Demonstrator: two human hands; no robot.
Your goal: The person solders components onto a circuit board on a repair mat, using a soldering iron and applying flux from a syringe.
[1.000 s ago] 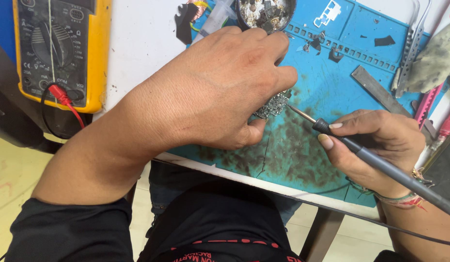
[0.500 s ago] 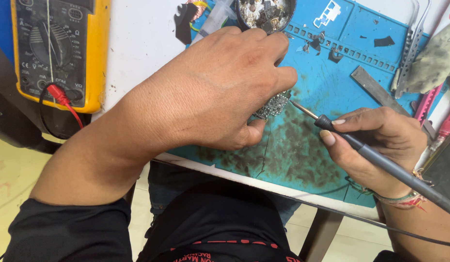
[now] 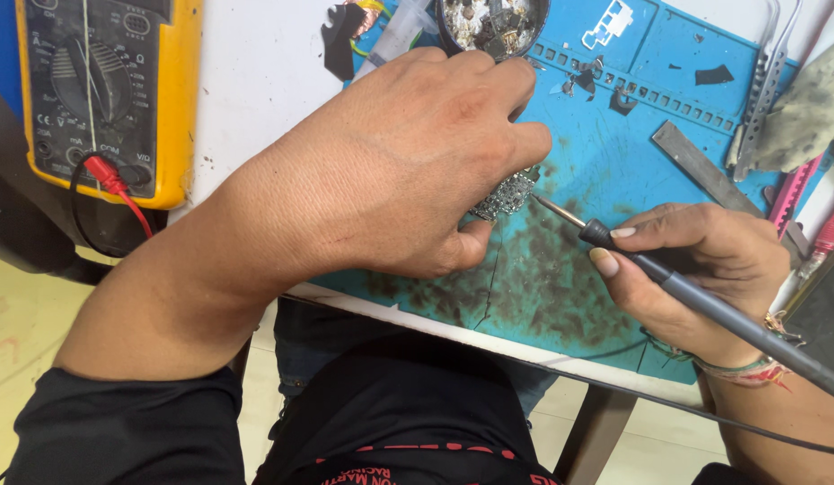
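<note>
Circuit board point(image 3: 508, 193), small and grey with a dense, bumpy surface of tiny parts, lies on the blue mat point(image 3: 668, 108), mostly hidden under the left hand point(image 3: 408, 162), whose fingers curl down over it and whose thumb presses in just beneath its lower edge, pinning it in place. Soldering iron point(image 3: 650, 268), a slim dark rod with a thin bare metal tip, is pinched pen-style between the thumb and fingers of the right hand point(image 3: 704, 269); its tip points up-left and ends just beside the board's right edge, though whether it touches cannot be told. A dark cable runs from the iron's rear off to the right. The rubbery mat is stained with blotchy black smears and has a crack near its front edge. At the top sits a round dark dish point(image 3: 493, 22) full of small scrap parts. A flat metal strip point(image 3: 695, 166) and shiny tweezers point(image 3: 763, 81) lie at the right. On the white table point(image 3: 255, 81) rests a yellow-cased multimeter point(image 3: 107, 90) with a red plug in its socket.
</note>
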